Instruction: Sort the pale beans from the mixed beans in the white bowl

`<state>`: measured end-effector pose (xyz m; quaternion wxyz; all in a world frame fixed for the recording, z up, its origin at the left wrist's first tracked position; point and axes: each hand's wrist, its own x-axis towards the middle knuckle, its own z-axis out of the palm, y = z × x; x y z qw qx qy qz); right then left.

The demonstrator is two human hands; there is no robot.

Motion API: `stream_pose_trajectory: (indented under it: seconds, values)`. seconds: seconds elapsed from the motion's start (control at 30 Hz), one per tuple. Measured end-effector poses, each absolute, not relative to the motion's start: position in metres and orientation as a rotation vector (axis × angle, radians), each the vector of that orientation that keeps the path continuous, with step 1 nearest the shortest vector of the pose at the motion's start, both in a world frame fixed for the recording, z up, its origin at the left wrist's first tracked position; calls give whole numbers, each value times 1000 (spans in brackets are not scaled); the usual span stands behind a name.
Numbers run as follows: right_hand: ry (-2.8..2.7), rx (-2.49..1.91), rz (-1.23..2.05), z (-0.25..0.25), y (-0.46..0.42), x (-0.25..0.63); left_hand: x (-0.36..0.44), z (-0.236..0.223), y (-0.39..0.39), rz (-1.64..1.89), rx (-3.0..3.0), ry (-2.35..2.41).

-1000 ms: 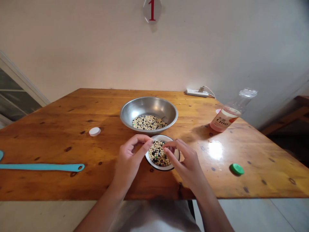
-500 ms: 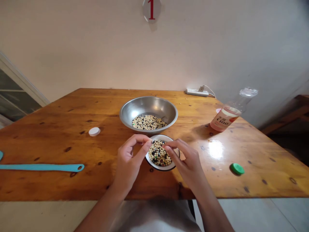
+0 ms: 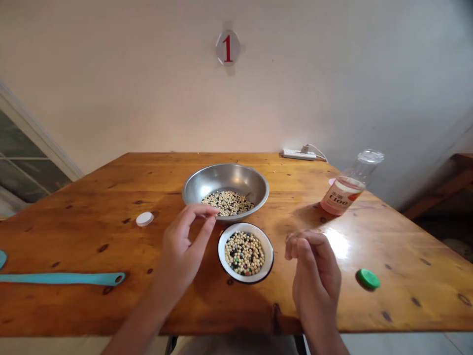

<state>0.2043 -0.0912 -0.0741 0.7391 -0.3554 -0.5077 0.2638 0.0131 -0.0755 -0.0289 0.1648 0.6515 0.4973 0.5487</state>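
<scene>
My left hand [image 3: 188, 241] is over the front left of a steel bowl [image 3: 192, 190], thumb and index fingertips pinched together; whatever is between them is too small to make out. Inside that bowl lies a layer of pale and black beans or beads [image 3: 229, 201]. A small white bowl with a dark rim [image 3: 222, 246] stands nearer me, filled with similar pale and dark beads [image 3: 244, 251], a few of them green or reddish. To its right my right hand [image 3: 316, 271] is raised with fingers curled against the thumb, hiding anything inside.
A bottle of pink drink [image 3: 342, 195] stands on the right of the wooden table [image 3: 158, 308], a green cap [image 3: 367, 279] nearer me. On the left are a white lid [image 3: 144, 218] and a blue long-handled tool [image 3: 74, 279]. A power strip [image 3: 299, 154] lies by the wall.
Both hands have parted from above the white bowl: the left moved left toward the steel bowl, the right moved right and curled. My view has tilted up slightly.
</scene>
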Motion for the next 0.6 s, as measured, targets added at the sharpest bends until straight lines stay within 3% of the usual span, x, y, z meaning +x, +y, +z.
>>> stream_pose_trajectory:
  seconds: [0.1, 0.17, 0.3, 0.43, 0.6]
  values:
    - [-1111, -767, 572, -74, -92, 204, 7, -8, -46, 1115, 2269, 1629]
    - [-1118, -768, 563, -74, -92, 205, 7, -1, -19, 451, 2477, 1837]
    - [-1161, -750, 578, -75, -91, 206, 11, -4, 35, -59, 2423, 1874]
    - [-1195, -735, 565, -77, -90, 207, 13, -14, 65, -301, 2401, 1719]
    - [-1202, -725, 581, -77, -88, 207, 12, -22, 70, -293, 2411, 1615]
